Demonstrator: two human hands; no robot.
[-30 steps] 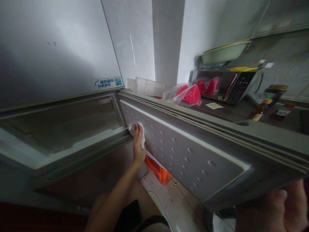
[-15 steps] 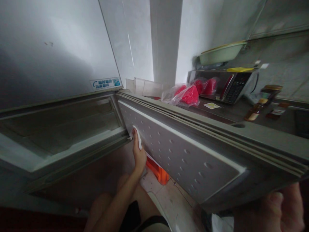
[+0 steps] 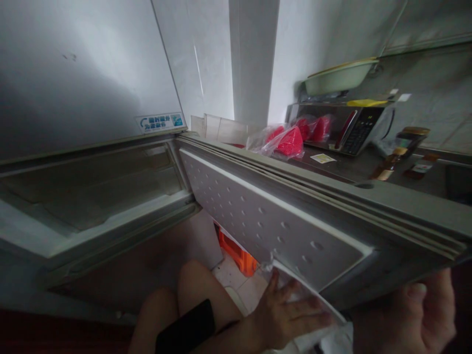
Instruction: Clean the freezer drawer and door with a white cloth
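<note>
A white cloth [image 3: 295, 282] lies beneath the outstretched fingers of my left hand [image 3: 282, 312], which presses it near the lower edge of the refrigerator door's inner panel [image 3: 254, 216]. The panel is grey with rows of small bumps and a pale raised rim. At the lower right, my right hand [image 3: 424, 314] is curled at the free end of the open refrigerator door [image 3: 398, 211]; some of its fingers are hidden in shadow. To the left, the open compartment [image 3: 96, 191] of the refrigerator shows a pale inner lining.
Behind the door, a dark counter holds a microwave [image 3: 342, 128], bagged red items [image 3: 289, 141] and brown bottles [image 3: 389, 164]. A pale green basin [image 3: 339, 78] sits above the microwave. On the floor is an orange plastic stool-like thing [image 3: 239, 255]. A black phone-like object [image 3: 186, 327] rests on my lap.
My left hand has moved with the white cloth from the panel's hinge side to its lower right, and its fingers are more spread. My right hand stays at the door's end.
</note>
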